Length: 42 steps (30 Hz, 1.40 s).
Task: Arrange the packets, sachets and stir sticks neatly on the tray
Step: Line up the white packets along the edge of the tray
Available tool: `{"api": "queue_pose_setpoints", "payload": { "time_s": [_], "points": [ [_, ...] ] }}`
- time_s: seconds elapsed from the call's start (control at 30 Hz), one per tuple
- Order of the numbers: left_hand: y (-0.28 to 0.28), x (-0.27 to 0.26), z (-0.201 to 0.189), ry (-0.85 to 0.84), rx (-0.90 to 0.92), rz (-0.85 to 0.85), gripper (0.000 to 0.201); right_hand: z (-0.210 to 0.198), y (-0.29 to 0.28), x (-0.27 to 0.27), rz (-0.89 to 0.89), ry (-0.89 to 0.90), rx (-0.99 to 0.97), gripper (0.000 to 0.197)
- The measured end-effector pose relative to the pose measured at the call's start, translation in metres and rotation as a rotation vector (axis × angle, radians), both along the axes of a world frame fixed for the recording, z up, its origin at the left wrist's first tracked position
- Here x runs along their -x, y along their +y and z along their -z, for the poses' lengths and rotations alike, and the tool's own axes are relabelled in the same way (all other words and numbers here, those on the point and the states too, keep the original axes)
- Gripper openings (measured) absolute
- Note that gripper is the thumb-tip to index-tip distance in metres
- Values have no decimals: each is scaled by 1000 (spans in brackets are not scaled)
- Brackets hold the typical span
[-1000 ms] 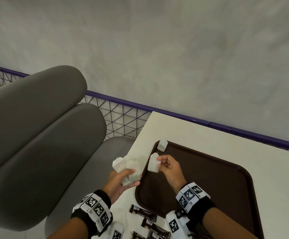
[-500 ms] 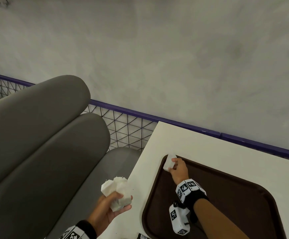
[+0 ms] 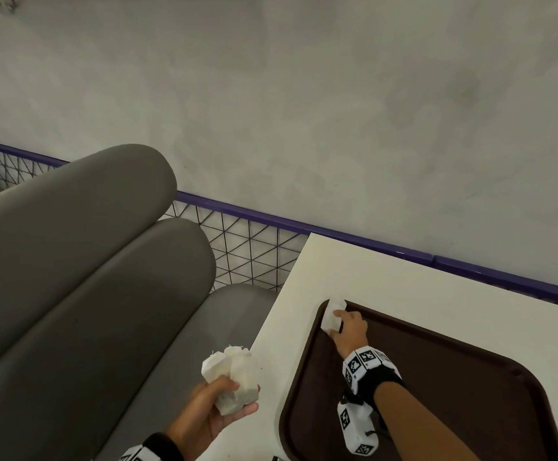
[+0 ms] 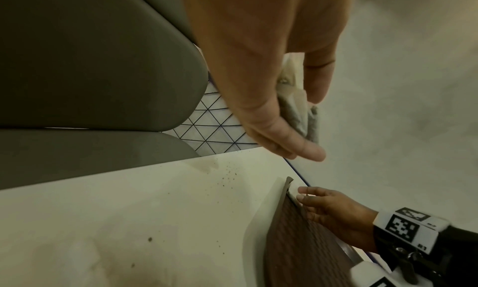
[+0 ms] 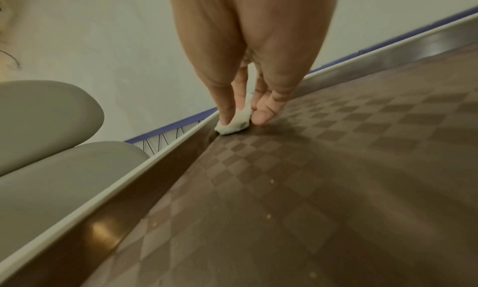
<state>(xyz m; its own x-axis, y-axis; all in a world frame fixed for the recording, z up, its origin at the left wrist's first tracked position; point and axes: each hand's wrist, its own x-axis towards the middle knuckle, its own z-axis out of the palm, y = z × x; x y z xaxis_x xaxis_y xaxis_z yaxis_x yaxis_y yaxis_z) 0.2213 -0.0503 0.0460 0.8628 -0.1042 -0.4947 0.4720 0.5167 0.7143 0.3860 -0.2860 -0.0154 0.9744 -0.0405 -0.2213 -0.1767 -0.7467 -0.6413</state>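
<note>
I am placing a white sachet (image 3: pixel 333 317) in the far left corner of the tray (image 3: pixel 470 394), so the step in hand is laying down the sachets one by one. My right hand (image 3: pixel 349 329) is reaching into this corner. In the right wrist view its fingertips (image 5: pixel 234 111) are pinching the sachet from both sides, only a narrow gap between them, and the sachet is touching the tray floor just beside the rim. I cannot tell if another sachet is lying under or behind it.

My left hand (image 3: pixel 211 414) is hovering over the left edge of the counter (image 3: pixel 404 284), near the grey seat (image 3: pixel 71 294). It is holding a bunch of sachets (image 3: pixel 232 377), with the fingers curled around them and the thumb pressing on the front. I cannot count them.

I think the task is only beginning, because most of the tray is bare. The next move, in my judgement, is to let go of this sachet, pull the right hand back, and take one more from the bunch. The release should be gentle, so the sachet is not sliding away from the corner.
</note>
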Motion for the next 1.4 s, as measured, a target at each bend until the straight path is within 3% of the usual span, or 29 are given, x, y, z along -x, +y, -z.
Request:
{"api": "queue_pose_setpoints", "payload": {
  "time_s": [0.1,0.33,0.47,0.5,0.73,1.4],
  "points": [
    [-6,0,-3,10,-9,-26,33,-9,-3,5,-27,10,-15,47],
    [-23,0,-14,12,-104,-47,27,-31,-8,34,-72,-35,-107,42],
    [-37,9,-22,-1,-110,-65,21,-43,-1,67,-146,-43,-360,21],
    [-44,29,-27,7,-103,-77,21,-50,-2,93,-173,-19,-424,20],
    [-46,25,-30,-51,-113,-90,26,-66,30,119,-279,106,-746,17],
    [-52,15,-37,-63,-42,-67,30,-84,40,124,-181,-45,-865,29]
  ]
}}
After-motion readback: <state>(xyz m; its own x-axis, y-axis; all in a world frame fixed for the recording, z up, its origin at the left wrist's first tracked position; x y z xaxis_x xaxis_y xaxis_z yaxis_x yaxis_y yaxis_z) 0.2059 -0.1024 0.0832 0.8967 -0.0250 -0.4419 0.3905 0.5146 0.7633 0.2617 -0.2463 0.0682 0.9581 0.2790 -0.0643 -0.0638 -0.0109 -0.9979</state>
